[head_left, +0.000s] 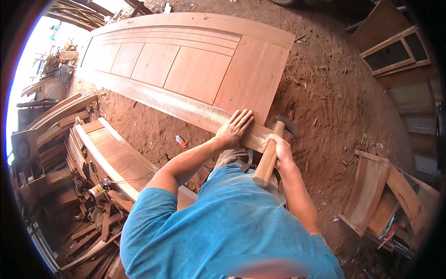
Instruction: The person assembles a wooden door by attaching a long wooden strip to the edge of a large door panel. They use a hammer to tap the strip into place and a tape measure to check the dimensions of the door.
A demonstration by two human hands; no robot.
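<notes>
A large wooden door [197, 72] with grooved panels stretches out in front of me, its near edge close to my body. My left hand [235, 129] lies flat on the near edge rail [174, 108], fingers stretched out together and nothing held. My right hand [280, 149] is wrapped round the thick wooden handle of a hammer [265, 168]. The hammer's dark head is blurred, beside the door's right near corner. Whether the head touches the wood, I cannot tell.
Another panelled door [121, 153] lies to the left, beside a heap of scrap wood [100, 232]. Wooden frames and boards [367, 193] stand at the right, with more framed panels [395, 56] farther back. A small bottle [181, 141] lies on the dirt floor [325, 107].
</notes>
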